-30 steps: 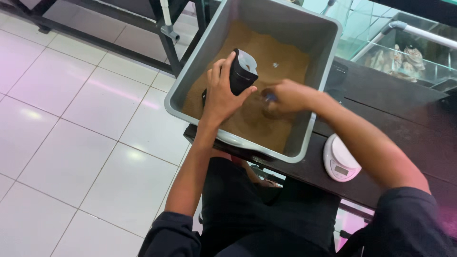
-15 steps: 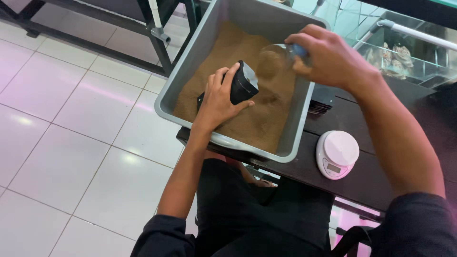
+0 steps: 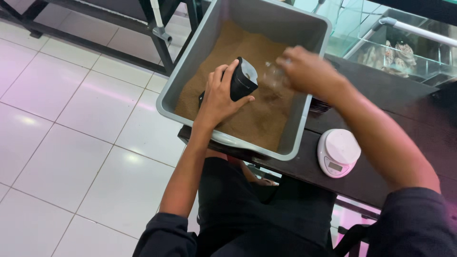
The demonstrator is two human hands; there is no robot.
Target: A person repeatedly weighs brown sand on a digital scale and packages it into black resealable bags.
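Observation:
A grey plastic tub (image 3: pixel 190 71) filled with brown powder (image 3: pixel 247 52) rests on a dark table. My left hand (image 3: pixel 220 97) holds a black pouch (image 3: pixel 242 80) upright inside the tub, its mouth open toward the right. My right hand (image 3: pixel 307 71) hovers just right of the pouch and grips a small clear scoop (image 3: pixel 273 76), blurred by motion, close to the pouch's mouth.
A small white round kitchen scale (image 3: pixel 339 152) sits on the dark table (image 3: pixel 381 119) to the right of the tub. A glass tank (image 3: pixel 404 47) stands at the back right. Black metal frame legs (image 3: pixel 162 43) stand on the white tiled floor (image 3: pixel 71 119) at left.
My right hand scooped in the powder, lifted up to the tub's far right, then came down toward the pouch's mouth. The left hand kept holding the pouch.

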